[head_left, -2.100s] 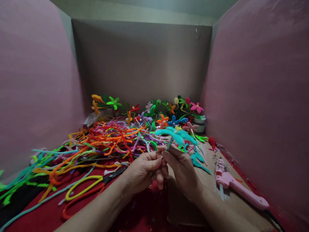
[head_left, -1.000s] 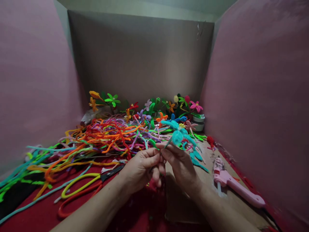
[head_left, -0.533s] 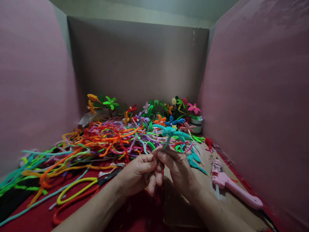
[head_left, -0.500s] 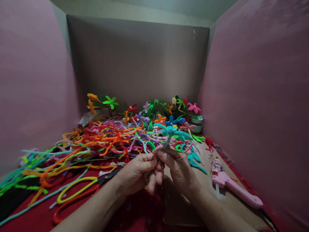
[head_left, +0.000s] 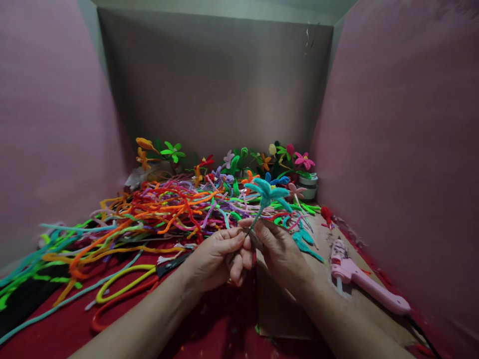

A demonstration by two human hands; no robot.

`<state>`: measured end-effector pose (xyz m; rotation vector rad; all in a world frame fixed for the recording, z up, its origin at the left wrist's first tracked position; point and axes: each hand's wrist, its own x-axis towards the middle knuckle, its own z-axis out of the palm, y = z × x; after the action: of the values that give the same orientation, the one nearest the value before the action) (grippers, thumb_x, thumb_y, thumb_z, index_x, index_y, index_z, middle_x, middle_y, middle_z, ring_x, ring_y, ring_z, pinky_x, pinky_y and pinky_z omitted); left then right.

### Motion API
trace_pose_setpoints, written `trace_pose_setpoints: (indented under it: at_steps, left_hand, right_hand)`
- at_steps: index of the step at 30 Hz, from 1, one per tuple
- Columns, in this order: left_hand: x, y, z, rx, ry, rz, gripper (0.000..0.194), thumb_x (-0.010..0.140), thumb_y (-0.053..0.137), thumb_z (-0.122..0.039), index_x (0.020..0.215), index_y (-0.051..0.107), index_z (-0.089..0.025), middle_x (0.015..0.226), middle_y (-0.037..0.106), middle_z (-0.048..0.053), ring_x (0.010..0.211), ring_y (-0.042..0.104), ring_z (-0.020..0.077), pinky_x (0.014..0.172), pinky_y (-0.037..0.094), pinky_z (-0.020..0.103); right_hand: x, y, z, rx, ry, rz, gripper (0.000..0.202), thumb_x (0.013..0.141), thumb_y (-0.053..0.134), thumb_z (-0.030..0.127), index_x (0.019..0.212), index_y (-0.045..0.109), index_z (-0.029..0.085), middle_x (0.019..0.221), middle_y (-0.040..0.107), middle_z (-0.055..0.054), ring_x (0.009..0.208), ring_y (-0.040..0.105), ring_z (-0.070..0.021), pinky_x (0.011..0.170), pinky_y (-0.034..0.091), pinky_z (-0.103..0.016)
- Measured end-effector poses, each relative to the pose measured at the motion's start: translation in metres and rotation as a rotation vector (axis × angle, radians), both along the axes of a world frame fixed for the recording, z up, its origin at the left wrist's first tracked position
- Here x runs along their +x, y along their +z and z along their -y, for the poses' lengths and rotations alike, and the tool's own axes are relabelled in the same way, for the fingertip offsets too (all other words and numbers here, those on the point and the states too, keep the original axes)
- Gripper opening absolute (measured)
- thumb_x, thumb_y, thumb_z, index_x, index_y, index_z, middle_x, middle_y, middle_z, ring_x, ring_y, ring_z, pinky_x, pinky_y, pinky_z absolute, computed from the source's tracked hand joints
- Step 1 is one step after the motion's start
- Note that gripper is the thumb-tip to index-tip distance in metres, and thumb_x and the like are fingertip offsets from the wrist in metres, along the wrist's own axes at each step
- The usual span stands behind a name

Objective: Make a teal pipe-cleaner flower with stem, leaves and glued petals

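a teal fuzzy flower [head_left: 266, 193] is held upright, slightly tilted, at the centre of the view, above the near part of a red-covered tabletop [head_left: 207, 331]. its thin stem is pinched low by the left hand [head_left: 217, 253], thumb and forefinger closed narrowly, other fingers curled. the stem is also held, nearer the bloom, between the thumb and fingers of the right hand [head_left: 284, 254].

behind the left hand, a tangled heap of multicoloured fuzzy stems [head_left: 168, 207] is spread across the tabletop. scissors [head_left: 163, 269] with yellow and red handles are partly covered by the left forearm. beyond the right hand, teal leaf-like pieces [head_left: 305, 238] are laid on brown cardboard [head_left: 290, 319]; a pink glue gun [head_left: 361, 281] is rested at the right. farther back, fuzzy flowers in orange, green, red, lilac, blue and pink are ranged along the wall, beside a pale-lidded jar [head_left: 308, 187]. whether the jar or glue gun is lettered cannot be told.
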<state>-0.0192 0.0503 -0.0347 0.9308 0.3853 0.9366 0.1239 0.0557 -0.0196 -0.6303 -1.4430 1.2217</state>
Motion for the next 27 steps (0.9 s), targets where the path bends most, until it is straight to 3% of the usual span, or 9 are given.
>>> trace_pose_setpoints:
  at_steps: [3,8,12,15,19,22,27]
  left_hand:
    - [0.000,0.001,0.001,0.005,-0.025,0.026,0.020,0.085,0.050,-0.024,0.074,0.059,-0.009,0.056,0.066,0.004,0.029,0.050,0.0071,0.035,0.046,0.018]
    - [-0.004,0.001,0.000,0.001,-0.052,-0.028,0.021,0.086,0.048,-0.026,0.075,0.058,-0.011,0.053,0.065,0.003,0.026,0.046,0.0061,0.033,0.044,0.019]
    - [-0.009,0.010,0.000,0.047,0.006,-0.228,0.022,0.084,0.051,-0.030,0.074,0.058,-0.011,0.055,0.066,0.004,0.030,0.052,0.0076,0.033,0.038,0.015]
    - [-0.013,0.021,-0.002,0.078,0.142,-0.402,0.027,0.084,0.050,-0.035,0.074,0.059,-0.011,0.055,0.064,0.004,0.034,0.053,0.0074,0.035,0.035,0.015]
    - [-0.019,0.027,-0.009,0.107,0.527,-0.541,0.022,0.076,0.060,-0.034,0.069,0.057,-0.013,0.046,0.052,-0.005,0.028,0.035,0.0012,0.032,0.023,0.014]
    - [-0.018,0.020,-0.013,0.126,0.656,-0.751,0.024,0.069,0.066,-0.033,0.060,0.053,-0.014,0.040,0.046,-0.007,0.028,0.032,0.0024,0.031,0.019,0.016]
    - [-0.002,-0.003,-0.016,0.213,0.541,-1.015,0.029,0.072,0.058,-0.040,0.056,0.049,-0.018,0.039,0.045,-0.006,0.029,0.035,0.0072,0.033,0.021,0.020]
  right_hand:
    - [0.001,-0.001,-0.005,-0.045,0.068,-0.001,0.018,0.080,0.055,0.032,0.088,0.070,0.024,0.065,0.064,0.001,0.066,0.060,-0.0152,0.069,0.046,-0.028]
    - [0.001,-0.004,-0.008,-0.031,-0.003,-0.018,0.011,0.076,0.061,0.026,0.082,0.070,0.023,0.079,0.066,0.002,0.081,0.059,-0.0154,0.078,0.043,-0.027]
    - [0.003,0.006,-0.001,0.041,-0.022,0.031,0.016,0.079,0.055,0.022,0.074,0.070,0.022,0.065,0.059,0.003,0.066,0.053,-0.0119,0.070,0.042,-0.025]
    - [0.008,0.021,0.004,0.046,-0.135,0.023,0.017,0.076,0.057,0.020,0.066,0.070,0.023,0.059,0.056,0.003,0.058,0.047,-0.0116,0.060,0.040,-0.025]
    - [0.015,0.030,0.003,-0.068,-0.221,-0.070,0.020,0.077,0.052,0.025,0.069,0.070,0.022,0.068,0.061,-0.002,0.062,0.050,-0.0141,0.053,0.038,-0.026]
    - [0.016,0.024,-0.003,-0.122,-0.167,-0.190,0.019,0.076,0.053,0.028,0.070,0.069,0.020,0.066,0.060,-0.002,0.058,0.049,-0.0131,0.050,0.037,-0.026]
    - [0.015,0.017,-0.009,-0.140,-0.174,-0.199,0.016,0.074,0.055,0.025,0.069,0.068,0.017,0.065,0.059,-0.001,0.055,0.048,-0.0110,0.048,0.037,-0.024]
